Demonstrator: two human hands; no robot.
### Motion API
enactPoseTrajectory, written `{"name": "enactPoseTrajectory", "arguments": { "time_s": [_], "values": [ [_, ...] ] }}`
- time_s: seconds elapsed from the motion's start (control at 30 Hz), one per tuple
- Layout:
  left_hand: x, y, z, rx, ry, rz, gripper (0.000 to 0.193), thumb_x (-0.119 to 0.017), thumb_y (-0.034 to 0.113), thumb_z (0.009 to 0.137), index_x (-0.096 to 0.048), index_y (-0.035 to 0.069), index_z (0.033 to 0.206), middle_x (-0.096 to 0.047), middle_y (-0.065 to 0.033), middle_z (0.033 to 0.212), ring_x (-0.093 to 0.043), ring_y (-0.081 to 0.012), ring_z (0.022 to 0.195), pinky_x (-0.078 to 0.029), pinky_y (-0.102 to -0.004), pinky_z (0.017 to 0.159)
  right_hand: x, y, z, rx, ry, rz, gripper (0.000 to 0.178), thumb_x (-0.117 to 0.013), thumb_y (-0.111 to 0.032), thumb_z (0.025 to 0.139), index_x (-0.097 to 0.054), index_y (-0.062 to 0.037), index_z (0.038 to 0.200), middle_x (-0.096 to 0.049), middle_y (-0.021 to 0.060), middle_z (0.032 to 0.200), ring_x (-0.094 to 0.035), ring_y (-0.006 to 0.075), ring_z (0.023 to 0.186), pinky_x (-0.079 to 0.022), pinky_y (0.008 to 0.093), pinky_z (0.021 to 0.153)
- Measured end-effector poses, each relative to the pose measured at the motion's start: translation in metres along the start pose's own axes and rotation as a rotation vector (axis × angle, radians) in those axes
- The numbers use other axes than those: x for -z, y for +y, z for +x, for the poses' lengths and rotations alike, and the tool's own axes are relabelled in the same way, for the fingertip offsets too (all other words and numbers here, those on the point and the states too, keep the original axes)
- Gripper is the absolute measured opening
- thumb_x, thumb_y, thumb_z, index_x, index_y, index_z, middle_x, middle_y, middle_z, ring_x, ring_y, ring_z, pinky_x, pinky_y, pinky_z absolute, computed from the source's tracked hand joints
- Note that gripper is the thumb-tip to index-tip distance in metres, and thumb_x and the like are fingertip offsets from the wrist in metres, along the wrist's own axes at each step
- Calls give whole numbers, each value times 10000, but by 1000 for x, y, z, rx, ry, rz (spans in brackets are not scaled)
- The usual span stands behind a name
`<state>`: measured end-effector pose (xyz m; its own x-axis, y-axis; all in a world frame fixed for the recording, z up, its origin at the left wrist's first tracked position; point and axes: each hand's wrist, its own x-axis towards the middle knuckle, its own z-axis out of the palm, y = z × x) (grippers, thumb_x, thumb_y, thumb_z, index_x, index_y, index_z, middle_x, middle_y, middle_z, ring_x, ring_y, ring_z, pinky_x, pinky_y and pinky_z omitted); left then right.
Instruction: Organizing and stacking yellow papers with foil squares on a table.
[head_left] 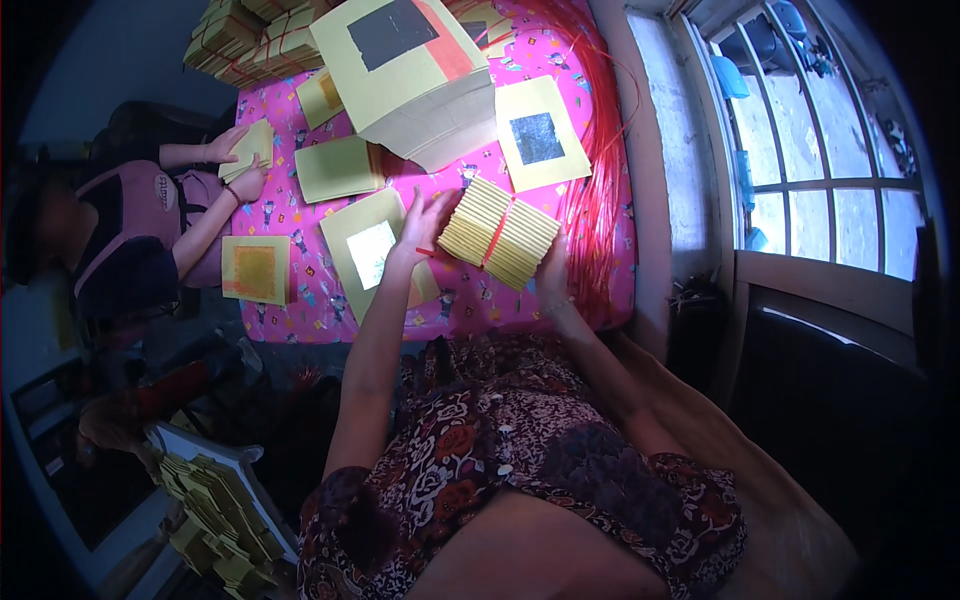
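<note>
A bundle of yellow folded paper packets (490, 250), tied round with a red strap, is tilted up above the table in front of me. My right hand (553, 275) grips its right edge, the fingers partly hidden behind it. Beside the bundle's left edge, my left hand (425, 225) has its fingers stretched out and apart; whether it touches the paper I cannot tell. A short red strap end sticks out near my left wrist. Below that hand lies a large yellow sheet (340, 235) with a shiny square on it.
A tall stack of yellow sheets (430, 120) stands on the pink patterned tablecloth (470, 310). Long red straps (600, 200) hang along the right side. Tied bundles (255, 45) are piled at far left. Another person's hands (243, 165) hold yellow paper at the left edge.
</note>
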<state>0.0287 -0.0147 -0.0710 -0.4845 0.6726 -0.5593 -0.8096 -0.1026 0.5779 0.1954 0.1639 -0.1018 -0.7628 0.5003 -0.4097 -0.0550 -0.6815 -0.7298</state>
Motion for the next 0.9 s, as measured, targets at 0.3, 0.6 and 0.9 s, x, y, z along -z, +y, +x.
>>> {"name": "enactPoseTrajectory", "arguments": {
  "time_s": [0.3, 0.6, 0.9],
  "values": [
    [6, -37, 5, 48, 43, 32, 714, -269, 614, 941, -438, 33, 1320, -552, -142, 1237, -575, -232, 1087, -486, -373, 908, -14, -5, 14, -149, 19, 31, 663, -254, -574, 967, -438, -32, 1301, -554, 115, 1222, -559, 197, 1094, -435, 325, 951],
    [11, -44, 9, -23, 110, 92, 658, -250, 558, 972, -444, 33, 1317, -557, -132, 1239, -569, -217, 1088, -461, -353, 929, -6, -1, 22, -141, -18, -25, 629, -224, -521, 989, -396, -39, 1354, -543, 111, 1247, -537, 218, 1127, -416, 350, 977],
    [4, -1, -80, -209, 0, -425, 641, -292, 546, 965, -429, 40, 1334, -550, -138, 1247, -567, -253, 1103, -455, -383, 953, -124, -84, -29, -121, -398, -380, 648, -221, -490, 996, -142, -60, 1475, -267, 150, 1470, -295, 254, 1340, -250, 364, 1102]
  ]
}}
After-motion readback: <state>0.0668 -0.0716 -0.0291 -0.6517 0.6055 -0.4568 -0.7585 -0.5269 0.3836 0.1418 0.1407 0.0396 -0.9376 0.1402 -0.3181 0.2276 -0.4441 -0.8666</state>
